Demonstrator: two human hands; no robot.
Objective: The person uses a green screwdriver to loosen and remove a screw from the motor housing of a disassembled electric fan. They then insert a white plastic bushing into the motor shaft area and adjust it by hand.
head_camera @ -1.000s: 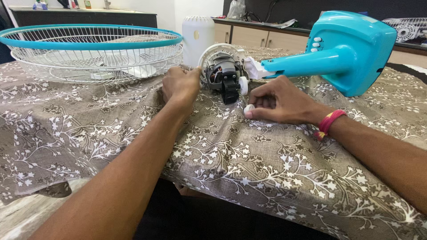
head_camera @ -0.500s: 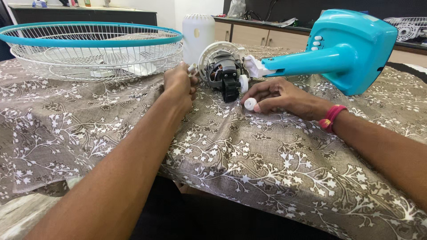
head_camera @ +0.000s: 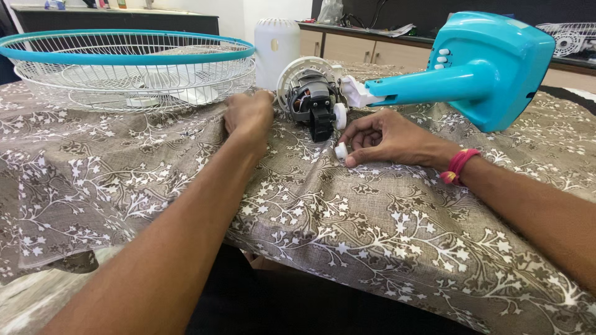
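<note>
Our right hand [head_camera: 382,138] had drawn back slightly, pinching a white knob [head_camera: 341,151]; our left hand [head_camera: 249,115], closed, rested beside the bare motor [head_camera: 312,99], the cage [head_camera: 130,68] already off.

You get bright, even, soft light; faint shadows lie under the teal fan base [head_camera: 490,68], its top glossy, your nearest forearms slightly blurred.

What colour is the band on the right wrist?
Pinkish-red wristband, clearest in the head view.

Right hand [head_camera: 388,138] lifted small white knob [head_camera: 341,151].
</note>
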